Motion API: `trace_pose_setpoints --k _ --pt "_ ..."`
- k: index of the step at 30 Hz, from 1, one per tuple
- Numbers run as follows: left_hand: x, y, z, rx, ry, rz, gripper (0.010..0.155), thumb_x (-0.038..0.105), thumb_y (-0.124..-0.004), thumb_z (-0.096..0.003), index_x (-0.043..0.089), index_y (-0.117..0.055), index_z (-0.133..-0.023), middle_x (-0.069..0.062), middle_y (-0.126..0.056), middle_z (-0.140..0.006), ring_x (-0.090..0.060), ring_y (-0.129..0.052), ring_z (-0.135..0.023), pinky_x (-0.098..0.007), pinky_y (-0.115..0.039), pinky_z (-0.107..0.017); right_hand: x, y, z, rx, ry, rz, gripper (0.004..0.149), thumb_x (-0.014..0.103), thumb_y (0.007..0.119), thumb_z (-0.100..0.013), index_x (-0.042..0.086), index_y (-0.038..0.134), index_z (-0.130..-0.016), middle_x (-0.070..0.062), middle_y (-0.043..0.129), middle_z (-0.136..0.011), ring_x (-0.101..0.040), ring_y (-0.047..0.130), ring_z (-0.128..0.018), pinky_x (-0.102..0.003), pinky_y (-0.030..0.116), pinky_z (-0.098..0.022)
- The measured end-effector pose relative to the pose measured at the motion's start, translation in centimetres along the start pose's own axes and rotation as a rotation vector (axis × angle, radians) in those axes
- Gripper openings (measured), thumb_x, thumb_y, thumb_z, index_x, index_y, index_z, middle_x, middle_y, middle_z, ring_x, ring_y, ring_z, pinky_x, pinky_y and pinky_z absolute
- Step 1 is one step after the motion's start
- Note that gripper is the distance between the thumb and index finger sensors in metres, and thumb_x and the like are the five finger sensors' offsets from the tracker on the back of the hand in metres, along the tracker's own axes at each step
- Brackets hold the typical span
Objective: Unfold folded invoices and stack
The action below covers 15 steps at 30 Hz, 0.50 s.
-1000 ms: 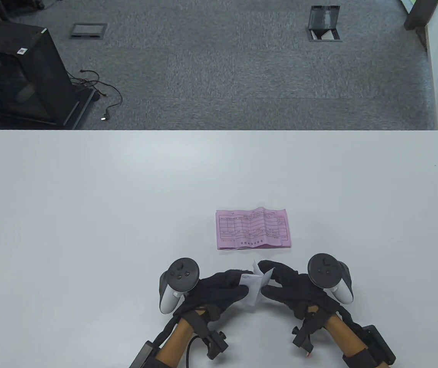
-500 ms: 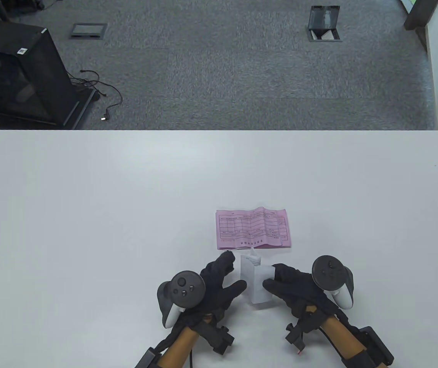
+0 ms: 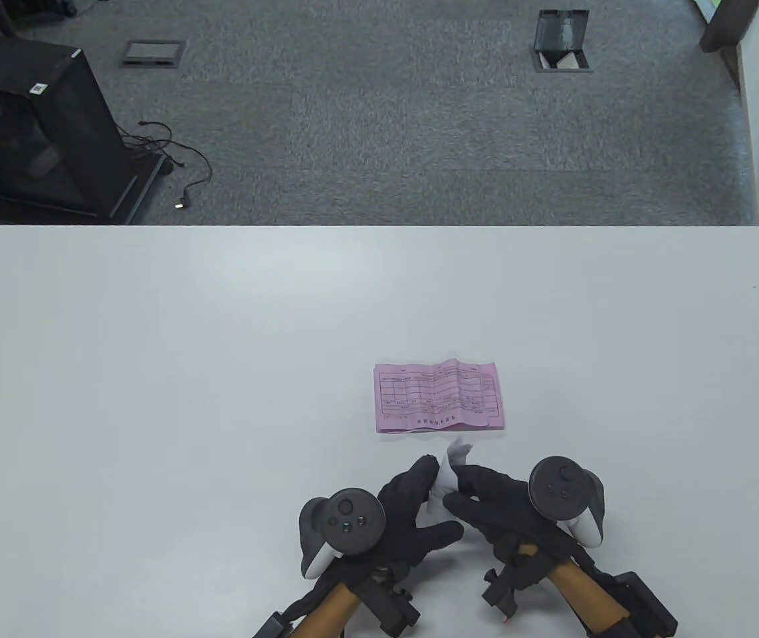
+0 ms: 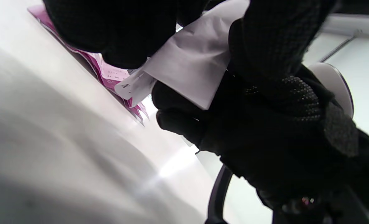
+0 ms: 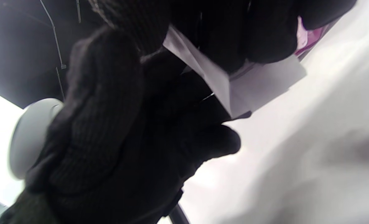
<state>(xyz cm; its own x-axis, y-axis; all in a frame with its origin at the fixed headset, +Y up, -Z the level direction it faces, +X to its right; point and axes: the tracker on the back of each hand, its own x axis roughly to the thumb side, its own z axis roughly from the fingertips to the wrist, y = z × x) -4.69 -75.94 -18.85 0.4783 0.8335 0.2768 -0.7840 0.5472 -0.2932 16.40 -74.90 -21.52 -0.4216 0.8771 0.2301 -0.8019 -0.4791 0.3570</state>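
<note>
A folded white invoice [image 3: 449,475] is held just above the table between both gloved hands, near the front edge. My left hand [image 3: 419,498] grips its left side, and my right hand [image 3: 469,488] pinches its right side. The wrist views show the white invoice [image 4: 190,65] [image 5: 252,84] clamped between black fingers. An unfolded pink invoice [image 3: 438,397] lies flat on the table just beyond the hands, printed side up. A corner of the pink invoice [image 4: 109,73] shows in the left wrist view.
The white table [image 3: 220,365] spreads wide on all sides of the papers. Beyond its far edge lies grey carpet with a black cart [image 3: 34,133] at the left and a floor box [image 3: 560,48].
The left hand moved right, back onto the white invoice, and both hands closed in together. The paper went from standing partly open to being bunched between the fingers.
</note>
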Motion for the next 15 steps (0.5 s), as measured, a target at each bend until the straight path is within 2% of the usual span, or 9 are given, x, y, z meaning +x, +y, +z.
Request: trace_pose_setpoints --k 4,8,10,13,15 --pt "-0.2 0.1 0.0 0.018 0.031 -0.025 0.102 0.057 -0.09 -0.0399 0.012 -0.036 -0.113 -0.022 -0.065 -0.106 -0.045 -0.073 -0.091 -0.06 -0.066 -0.064 0.0 0.3 0.0 0.06 -0.007 -0.026 0.049 0.043 0.066 -0.05 0.027 0.067 -0.097 -0.014 0.08 -0.089 -0.043 0.078 -0.079 -0.063 0.058 -0.063" --pt "-0.7 0.2 0.0 0.019 0.041 0.038 0.099 0.057 -0.091 -0.0392 0.013 -0.041 -0.112 -0.022 -0.066 -0.106 -0.045 -0.073 -0.091 -0.06 -0.066 -0.065 -0.1 0.4 -0.1 0.096 0.004 -0.039 0.049 0.043 0.063 -0.051 0.029 0.067 -0.098 -0.015 0.078 -0.091 -0.044 0.077 -0.08 -0.064 0.057 -0.063" --pt "-1.0 0.3 0.0 0.035 0.043 0.07 0.087 0.049 -0.091 -0.0432 0.016 -0.048 -0.111 -0.02 -0.07 -0.104 -0.043 -0.077 -0.089 -0.059 -0.068 -0.064 -0.1 0.3 0.0 0.079 0.003 -0.037 0.047 0.043 0.063 -0.051 0.03 0.069 -0.095 -0.014 0.08 -0.088 -0.043 0.079 -0.078 -0.063 0.058 -0.063" --pt "-1.9 1.0 0.0 0.1 0.08 0.137 0.056 0.032 -0.085 -0.0509 0.022 -0.065 -0.103 -0.012 -0.084 -0.096 -0.035 -0.087 -0.082 -0.054 -0.075 -0.061 0.0 -0.1 0.1 0.077 -0.016 -0.061 0.045 0.042 0.064 -0.05 0.03 0.071 -0.094 -0.013 0.082 -0.086 -0.042 0.081 -0.077 -0.063 0.059 -0.063" --pt "-2.3 1.5 0.1 0.129 0.089 0.189 0.046 0.025 -0.082 -0.052 0.026 -0.074 -0.097 -0.009 -0.091 -0.091 -0.033 -0.09 -0.079 -0.053 -0.076 -0.06 -0.1 -0.5 0.1 0.058 -0.02 -0.069 0.045 0.042 0.066 -0.05 0.029 0.071 -0.092 -0.012 0.083 -0.086 -0.041 0.082 -0.077 -0.062 0.059 -0.063"
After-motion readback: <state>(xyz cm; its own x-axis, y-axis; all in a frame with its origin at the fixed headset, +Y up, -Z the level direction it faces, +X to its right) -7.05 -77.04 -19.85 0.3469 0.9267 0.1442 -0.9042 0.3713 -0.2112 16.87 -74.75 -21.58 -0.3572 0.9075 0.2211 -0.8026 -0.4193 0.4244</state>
